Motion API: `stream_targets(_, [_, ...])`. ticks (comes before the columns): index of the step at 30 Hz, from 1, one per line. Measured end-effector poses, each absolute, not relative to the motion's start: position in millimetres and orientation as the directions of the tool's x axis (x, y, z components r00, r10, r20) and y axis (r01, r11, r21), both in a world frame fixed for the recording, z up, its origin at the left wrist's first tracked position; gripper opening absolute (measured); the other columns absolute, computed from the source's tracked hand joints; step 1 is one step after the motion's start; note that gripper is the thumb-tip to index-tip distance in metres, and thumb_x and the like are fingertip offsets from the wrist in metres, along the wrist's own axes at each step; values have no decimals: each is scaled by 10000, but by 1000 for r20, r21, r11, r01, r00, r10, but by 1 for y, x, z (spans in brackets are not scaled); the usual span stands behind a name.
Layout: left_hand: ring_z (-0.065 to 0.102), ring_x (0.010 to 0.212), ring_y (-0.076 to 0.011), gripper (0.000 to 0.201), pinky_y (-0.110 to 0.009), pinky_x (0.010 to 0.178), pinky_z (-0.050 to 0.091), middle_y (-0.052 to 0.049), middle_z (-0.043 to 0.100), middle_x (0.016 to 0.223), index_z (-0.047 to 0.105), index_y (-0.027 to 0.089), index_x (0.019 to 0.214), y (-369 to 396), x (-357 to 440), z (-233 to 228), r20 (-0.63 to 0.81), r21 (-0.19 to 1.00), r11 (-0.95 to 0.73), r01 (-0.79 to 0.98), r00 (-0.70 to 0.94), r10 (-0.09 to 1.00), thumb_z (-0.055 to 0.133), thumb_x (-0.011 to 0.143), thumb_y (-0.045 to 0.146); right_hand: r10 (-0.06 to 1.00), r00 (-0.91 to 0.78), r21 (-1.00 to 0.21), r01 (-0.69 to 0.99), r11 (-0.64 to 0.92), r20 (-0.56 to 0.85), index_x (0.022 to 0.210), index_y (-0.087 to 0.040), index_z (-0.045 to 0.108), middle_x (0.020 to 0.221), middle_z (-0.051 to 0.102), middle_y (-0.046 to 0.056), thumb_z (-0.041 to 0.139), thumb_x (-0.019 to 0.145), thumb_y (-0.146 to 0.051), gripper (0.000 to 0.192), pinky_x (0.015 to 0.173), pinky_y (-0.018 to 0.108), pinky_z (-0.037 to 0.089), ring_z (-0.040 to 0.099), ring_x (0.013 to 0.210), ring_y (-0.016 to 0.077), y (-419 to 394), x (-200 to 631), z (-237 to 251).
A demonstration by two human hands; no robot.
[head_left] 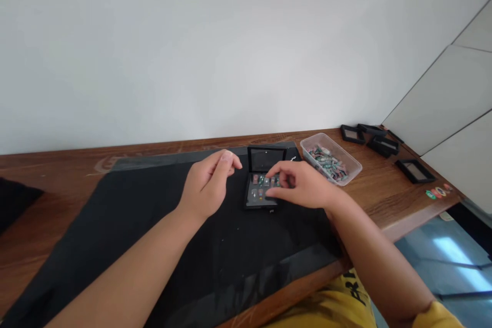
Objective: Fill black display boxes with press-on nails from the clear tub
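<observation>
The fingers (277,168) of the right hand (303,184) are bent down over the small case (263,184) in the middle of the frame, tips close together above its tray. If they pinch one of the small pieces (260,181) I cannot tell, because the hand covers the right part of the tray and the tips are blurred. The pieces which show are tiny, greenish and reddish, in rows; their shape is hard to make out. The lid (266,158) of the case stands open behind the tray, dark, with a faint reflection.

The left hand (207,184) is just left of the case, not touching it as far as I can see. Its fingers (226,158) are curled loosely together, thumb against the forefinger; something may be between them, but this is hidden.

The case lies on a black mat (154,236), which covers most of the wooden worktop (388,200). Right of the case, near to it, stands a clear tub (331,159) full of similar coloured pieces. In the upper right of the worktop lie several black cases (378,139), some partly hiding one another. At the right edge are small coloured things (437,192), too small to name. At the bottom a yellow shirt (338,307) is cut off by the frame.
</observation>
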State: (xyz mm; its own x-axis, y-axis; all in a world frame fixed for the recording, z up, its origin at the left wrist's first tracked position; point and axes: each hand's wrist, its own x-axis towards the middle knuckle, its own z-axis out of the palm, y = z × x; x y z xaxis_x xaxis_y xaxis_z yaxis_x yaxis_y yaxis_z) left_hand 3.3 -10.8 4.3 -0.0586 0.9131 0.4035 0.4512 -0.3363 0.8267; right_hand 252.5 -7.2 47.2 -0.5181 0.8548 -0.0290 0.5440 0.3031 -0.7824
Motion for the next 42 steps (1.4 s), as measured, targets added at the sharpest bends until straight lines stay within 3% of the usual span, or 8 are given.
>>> stream_targets(3, [601,637,-208,456,-338,640,470,-1,623,631,649,270,715,-11,0,4,408,802,-342,490,-31,913,491,1060,524,926,-347,-848,436,301,150,1137,-224,751,773,637,-47,822,963,-449,293,622,287,380,464,618,124,6,288,57])
stream_targets(6, [631,628,-197,424,-330,660,494,4,655,632,645,262,698,-11,-1,5,428,778,-359,516,-18,903,500,1038,468,954,49,-745,638,198,295,1141,-215,712,902,728,12,688,992,-302,174,715,312,454,551,699,153,23,323,61])
stream_targets(11, [535,458,-165,412,-306,547,407,48,527,482,640,269,664,-16,4,13,523,652,-454,608,73,849,495,1007,444,989,149,-355,923,-148,-23,1234,-221,768,1196,841,121,742,912,-176,326,924,398,524,750,1074,303,35,339,53])
stream_targets(19, [551,447,-169,438,-289,532,407,45,520,460,645,269,638,-19,8,17,527,615,-477,629,123,841,491,1006,450,978,180,-327,923,-205,-104,1072,-229,840,1200,862,141,824,867,-106,240,892,390,551,803,1110,333,37,325,51])
stream_targets(31, [582,460,-176,422,-302,550,413,42,554,471,672,268,647,-19,9,15,557,603,-464,649,73,827,508,1001,428,964,266,-386,889,-246,-3,1009,-234,909,1087,874,151,814,987,-298,116,855,404,574,812,1036,318,35,327,59])
stream_targets(35, [562,435,-162,403,-303,540,391,60,529,454,675,270,650,-19,8,15,584,598,-482,640,64,809,520,1001,392,968,229,-539,831,-137,106,925,-206,881,1001,870,121,827,961,-249,77,887,403,578,801,988,279,34,323,60])
stream_targets(39, [573,461,-166,405,-308,552,401,56,553,484,667,280,664,-20,9,11,571,609,-505,612,104,814,532,1027,399,977,27,-844,509,169,212,859,-197,835,922,857,82,887,904,-316,137,856,371,615,783,864,209,30,313,55])
stream_targets(42, [522,453,-174,417,-323,549,395,55,513,487,666,295,680,-20,10,5,530,663,-481,574,96,843,536,1062,402,954,-160,-935,214,283,252,846,-230,826,924,854,47,960,816,-434,246,836,358,648,781,849,187,23,300,50])
